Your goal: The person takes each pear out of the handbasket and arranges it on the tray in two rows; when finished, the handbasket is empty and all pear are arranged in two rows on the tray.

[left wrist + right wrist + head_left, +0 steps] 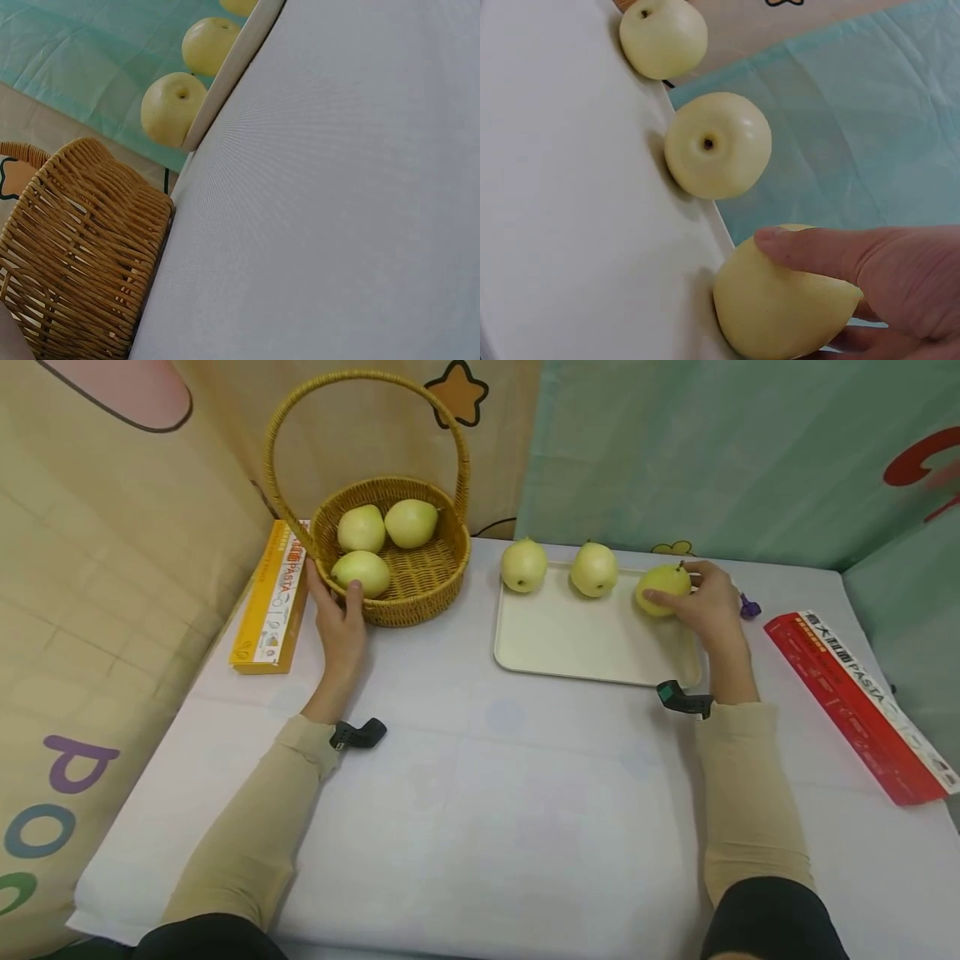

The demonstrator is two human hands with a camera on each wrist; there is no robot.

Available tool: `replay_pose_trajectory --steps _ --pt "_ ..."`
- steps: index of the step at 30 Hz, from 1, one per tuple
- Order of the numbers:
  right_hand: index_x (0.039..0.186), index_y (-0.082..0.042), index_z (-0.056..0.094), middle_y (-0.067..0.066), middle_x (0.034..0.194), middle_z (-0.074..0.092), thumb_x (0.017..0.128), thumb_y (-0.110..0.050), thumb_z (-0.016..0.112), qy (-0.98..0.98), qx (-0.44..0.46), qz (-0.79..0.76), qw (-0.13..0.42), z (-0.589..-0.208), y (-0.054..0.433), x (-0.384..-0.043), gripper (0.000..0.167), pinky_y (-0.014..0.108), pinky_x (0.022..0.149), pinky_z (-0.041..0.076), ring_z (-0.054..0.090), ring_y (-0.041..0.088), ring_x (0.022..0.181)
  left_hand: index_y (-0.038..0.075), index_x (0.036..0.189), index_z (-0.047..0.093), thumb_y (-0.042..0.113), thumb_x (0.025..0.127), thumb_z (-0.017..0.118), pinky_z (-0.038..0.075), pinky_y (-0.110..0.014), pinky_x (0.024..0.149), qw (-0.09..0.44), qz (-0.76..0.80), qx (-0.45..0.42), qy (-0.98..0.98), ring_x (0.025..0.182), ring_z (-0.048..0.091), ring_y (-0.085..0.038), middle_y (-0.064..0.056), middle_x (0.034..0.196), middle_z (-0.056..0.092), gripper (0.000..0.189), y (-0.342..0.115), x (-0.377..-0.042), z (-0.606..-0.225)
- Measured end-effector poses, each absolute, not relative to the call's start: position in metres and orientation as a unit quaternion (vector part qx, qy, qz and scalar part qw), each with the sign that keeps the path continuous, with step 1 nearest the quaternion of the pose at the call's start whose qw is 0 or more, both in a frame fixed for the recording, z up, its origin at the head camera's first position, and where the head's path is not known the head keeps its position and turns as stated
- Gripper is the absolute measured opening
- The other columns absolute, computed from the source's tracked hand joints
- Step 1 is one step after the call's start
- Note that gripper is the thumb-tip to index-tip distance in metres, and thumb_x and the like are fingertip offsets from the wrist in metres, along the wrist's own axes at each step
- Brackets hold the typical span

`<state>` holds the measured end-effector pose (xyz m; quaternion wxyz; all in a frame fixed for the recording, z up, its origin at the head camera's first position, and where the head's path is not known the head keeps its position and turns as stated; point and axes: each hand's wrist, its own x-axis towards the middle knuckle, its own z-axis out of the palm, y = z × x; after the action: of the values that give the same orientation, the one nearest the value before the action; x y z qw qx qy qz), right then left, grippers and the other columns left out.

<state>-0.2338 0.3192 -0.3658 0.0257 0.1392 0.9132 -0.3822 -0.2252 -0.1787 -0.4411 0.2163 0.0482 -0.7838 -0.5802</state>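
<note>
While the right hand [708, 603] clasps a pear [660, 592], the left hand [341, 631] holds a wicker basket [408, 612]

As I look through the right wrist view, I find that thumb laid across smooth, pale yellow-green skin, with the fingers curled behind the plump, tapering fruit. This pear is at the right end of a shallow cream tray [585, 643]; I cannot tell whether its underside touches the surface. On my other side, the left thumb is hooked at the basket's rim and the fingers lie along its outer wall, clamped on the tight, ropy weave.

Inside that round bowl I count three pears [411, 523], under a tall arched handle [367, 375] wrapped in the same golden strands. Two more rounded pears [594, 570] sit along the tray's far edge, dimples facing me.

Farther out, a glossy yellow pasta carton [266, 602] stands left of the basket, and a long red one [855, 714] lies slanted at the right. Beneath everything I see a white tablecloth [487, 827], faintly creased; behind it hangs a wrinkled green curtain [720, 460].
</note>
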Motion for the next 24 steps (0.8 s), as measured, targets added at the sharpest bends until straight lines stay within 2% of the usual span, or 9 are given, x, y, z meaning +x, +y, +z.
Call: replay_pose_trajectory --steps 4,7,10,16,19,24 --pt "0.166 -0.005 0.029 0.026 0.166 0.037 0.089 -0.038 0.084 0.913 0.119 -0.391 0.007 -0.372 0.32 -0.236 0.1 0.055 0.124 0.034 0.041 0.043 0.149 0.014 0.171 -0.001 0.036 0.11 0.049 0.01 -0.017 0.126 0.213 -0.585 0.05 -0.781 0.16 0.011 -0.005 -0.003 0.179 0.004 0.082 -0.18 -0.226 -0.441" --pt "0.165 -0.005 0.033 0.027 0.162 0.042 0.09 -0.046 0.081 0.912 0.129 -0.389 0.005 -0.372 0.322 -0.236 0.098 0.054 0.121 0.038 0.041 0.04 0.146 0.013 0.171 -0.001 0.035 0.109 0.05 0.01 -0.017 0.126 0.212 -0.586 0.05 -0.78 0.16 0.011 -0.006 -0.004 0.179 0.004 0.082 -0.18 -0.226 -0.44" --pt "0.163 -0.002 0.036 0.027 0.158 0.044 0.092 -0.06 0.071 0.917 0.143 -0.372 0.015 -0.369 0.325 -0.233 0.098 0.057 0.116 0.041 0.036 0.04 0.142 0.013 0.171 -0.001 0.036 0.11 0.049 0.011 -0.017 0.126 0.213 -0.585 0.048 -0.782 0.16 0.011 -0.006 -0.003 0.179 0.004 0.082 -0.179 -0.225 -0.44" --pt "0.161 0.004 0.036 0.032 0.154 0.044 0.093 -0.07 0.059 0.93 0.143 -0.337 0.026 -0.366 0.323 -0.229 0.102 0.067 0.112 0.036 0.027 0.047 0.143 0.013 0.171 0.0 0.04 0.11 0.047 0.012 -0.017 0.126 0.218 -0.58 0.043 -0.783 0.159 0.013 -0.002 -0.001 0.179 0.006 0.081 -0.178 -0.225 -0.439" --pt "0.158 0.006 0.04 0.033 0.152 0.046 0.095 -0.068 0.058 0.93 0.15 -0.336 -0.002 -0.371 0.318 -0.23 0.099 0.066 0.113 0.035 0.029 0.049 0.144 0.013 0.171 0.0 0.039 0.11 0.047 0.012 -0.017 0.126 0.217 -0.583 0.043 -0.782 0.158 0.014 -0.002 -0.001 0.179 0.006 0.081 -0.177 -0.224 -0.438" --pt "0.148 0.009 0.051 0.031 0.144 0.056 0.098 -0.062 0.058 0.924 0.165 -0.336 -0.075 -0.378 0.31 -0.232 0.087 0.059 0.112 0.034 0.037 0.047 0.14 0.014 0.171 0.0 0.038 0.109 0.048 0.013 -0.017 0.126 0.216 -0.585 0.044 -0.78 0.158 0.015 -0.003 -0.001 0.179 0.007 0.082 -0.178 -0.224 -0.439"
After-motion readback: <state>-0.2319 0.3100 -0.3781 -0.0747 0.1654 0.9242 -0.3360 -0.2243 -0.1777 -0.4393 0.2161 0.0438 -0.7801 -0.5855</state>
